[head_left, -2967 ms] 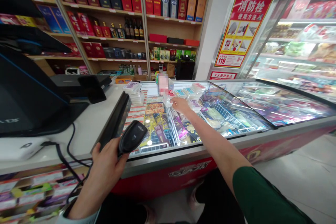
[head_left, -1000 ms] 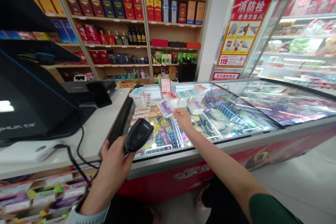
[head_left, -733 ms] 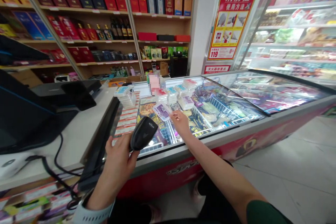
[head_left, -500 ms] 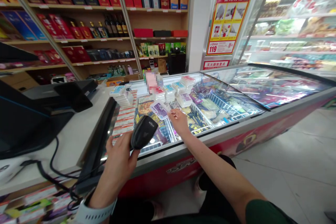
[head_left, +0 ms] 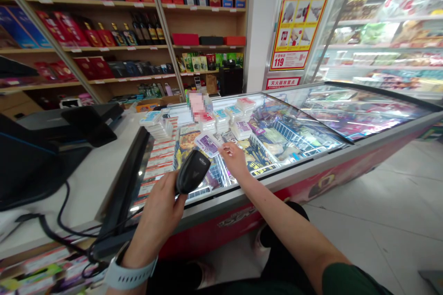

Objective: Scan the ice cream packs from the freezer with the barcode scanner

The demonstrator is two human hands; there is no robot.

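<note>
My left hand (head_left: 162,205) is wrapped around a black barcode scanner (head_left: 192,171), whose head points away from me over the freezer's glass top. Between the fingertips of my right hand (head_left: 234,159) is the near corner of a flat white-and-purple card (head_left: 207,143). The card lies just beyond the scanner's head, tilted toward me, with a gap between the two. Several stacks of similar cards stand on the glass behind it, among them a purple-topped stack (head_left: 241,130) and a blue-topped stack (head_left: 155,124). My left palm and the scanner's grip are mostly hidden.
A chest freezer (head_left: 294,173) with wire baskets under glass runs to the right. At left, a counter (head_left: 114,156) carries a black monitor (head_left: 38,166) and trailing cables (head_left: 64,212). Shelves of boxes and bottles (head_left: 148,32) line the back wall. Small packets lie below the counter.
The view has shifted slightly. The scanner has moved a little to the right and the card slightly left, so they sit closer together. Both hands keep their hold.
</note>
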